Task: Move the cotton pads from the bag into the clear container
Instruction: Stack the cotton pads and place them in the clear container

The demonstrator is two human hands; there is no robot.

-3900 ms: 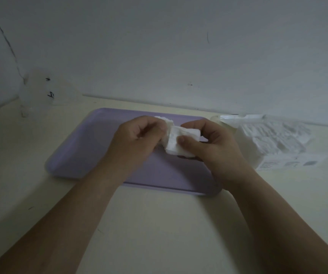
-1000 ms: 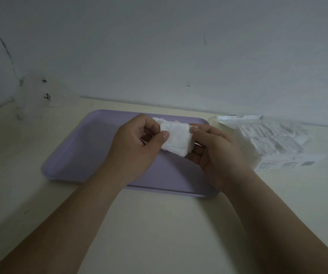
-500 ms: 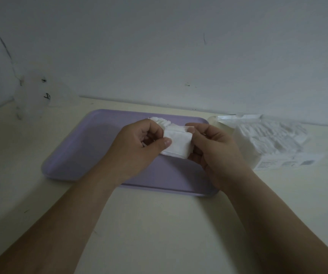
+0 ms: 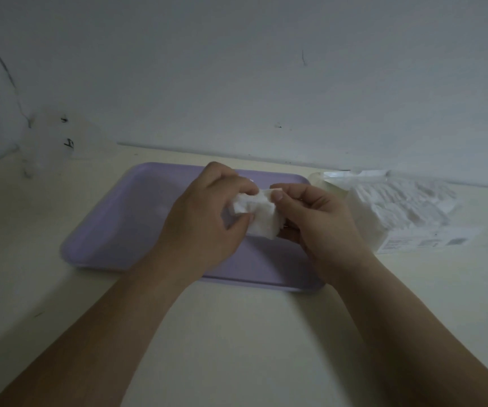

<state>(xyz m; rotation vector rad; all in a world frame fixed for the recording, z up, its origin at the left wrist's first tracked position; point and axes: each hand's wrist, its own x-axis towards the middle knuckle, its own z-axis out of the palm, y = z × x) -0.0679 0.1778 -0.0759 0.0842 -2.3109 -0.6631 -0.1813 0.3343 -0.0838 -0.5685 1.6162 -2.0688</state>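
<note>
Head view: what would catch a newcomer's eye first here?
A small white stack of cotton pads, gripped between the left hand and the right hand, above the flat lilac plastic tray at centre. To the right of the tray, a clear plastic bag full of white pads lies on the cream table.
</note>
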